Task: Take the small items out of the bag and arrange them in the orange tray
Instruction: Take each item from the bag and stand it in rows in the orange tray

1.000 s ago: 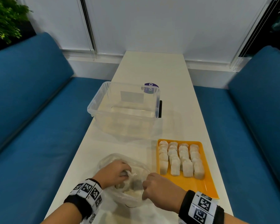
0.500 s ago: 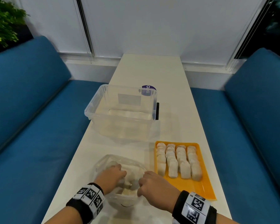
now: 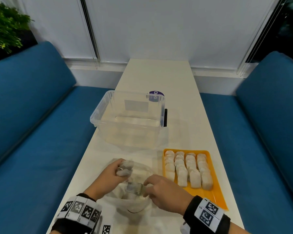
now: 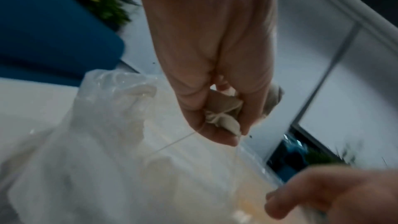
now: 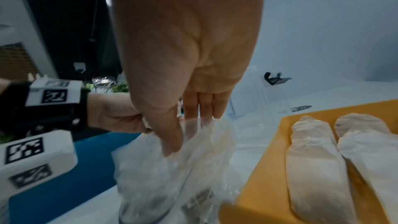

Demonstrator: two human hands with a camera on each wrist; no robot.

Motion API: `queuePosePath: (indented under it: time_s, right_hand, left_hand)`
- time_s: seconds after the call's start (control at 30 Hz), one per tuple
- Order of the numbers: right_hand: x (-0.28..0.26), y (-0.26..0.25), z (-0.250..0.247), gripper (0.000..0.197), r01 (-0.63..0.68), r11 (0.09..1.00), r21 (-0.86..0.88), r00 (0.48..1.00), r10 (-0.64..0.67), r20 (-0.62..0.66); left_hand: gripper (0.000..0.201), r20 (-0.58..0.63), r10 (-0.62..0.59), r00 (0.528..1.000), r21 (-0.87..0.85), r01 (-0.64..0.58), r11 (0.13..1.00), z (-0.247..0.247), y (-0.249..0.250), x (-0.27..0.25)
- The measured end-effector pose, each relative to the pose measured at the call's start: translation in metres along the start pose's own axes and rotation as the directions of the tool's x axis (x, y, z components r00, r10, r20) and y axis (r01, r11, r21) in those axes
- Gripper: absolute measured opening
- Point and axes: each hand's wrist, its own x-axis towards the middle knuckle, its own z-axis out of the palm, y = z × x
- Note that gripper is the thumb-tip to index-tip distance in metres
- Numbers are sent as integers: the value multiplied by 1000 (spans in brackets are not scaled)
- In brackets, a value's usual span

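A clear plastic bag [image 3: 134, 202] lies crumpled on the white table in front of me, with several small white pouches still inside. My left hand [image 3: 123, 169] grips a bunch of these pouches [image 4: 221, 118] just above the bag's far left side. My right hand [image 3: 145, 187] pinches the bag's rim [image 5: 193, 144] between thumb and fingers. To the right lies the orange tray [image 3: 217, 196], where several white pouches [image 3: 187, 168] stand in neat rows; its near end is bare.
A clear plastic box [image 3: 98, 115] with a black clip on its right side stands behind the bag. A round purple sticker [image 3: 156, 96] lies behind the box. Blue benches [image 3: 32, 132] flank the narrow table [image 3: 159, 76] on both sides.
My left hand has come up and back out of the bag with a bunch of pouches in its grip. My right hand has stayed at the bag's rim.
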Motion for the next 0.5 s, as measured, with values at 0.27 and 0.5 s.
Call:
queuePosePath:
  time_s: [0.27,0.5]
  right_hand:
    - [3,0,-22,25,-80,900,429,977,157,-146]
    - [27,-7,-25,47,-191,738,647,953,297,-57]
  left_hand:
    - [15,-22,-121,992,-516,93,851,1,30,-5]
    - [11,-32,-17,999,-619,-6,785,-1,76,-9]
